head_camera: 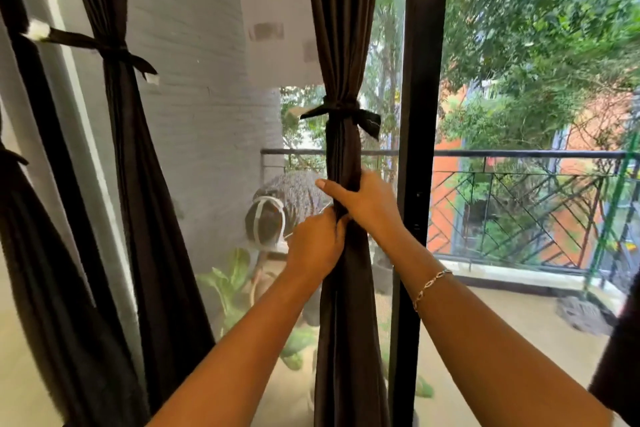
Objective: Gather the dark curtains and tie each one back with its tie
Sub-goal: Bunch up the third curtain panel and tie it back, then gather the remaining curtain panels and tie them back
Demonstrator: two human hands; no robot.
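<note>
Against window [526, 45]: curtain [341, 28] upright, tie [341, 108] crosswise

There is only one view, from a wide-angle camera on the person's head. It faces forward and slightly down, toward the window frame [420, 45] and the balcony railing [519, 154] outside. It is near the middle curtain [341, 45]; the arms [242, 357] enter from the bottom edge.

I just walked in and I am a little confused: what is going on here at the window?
A person grips the middle dark curtain with both hands, the right hand just above the left hand, both below its tie. That tie is already knotted around the gathered cloth. The curtain further left is tied back too.
</note>
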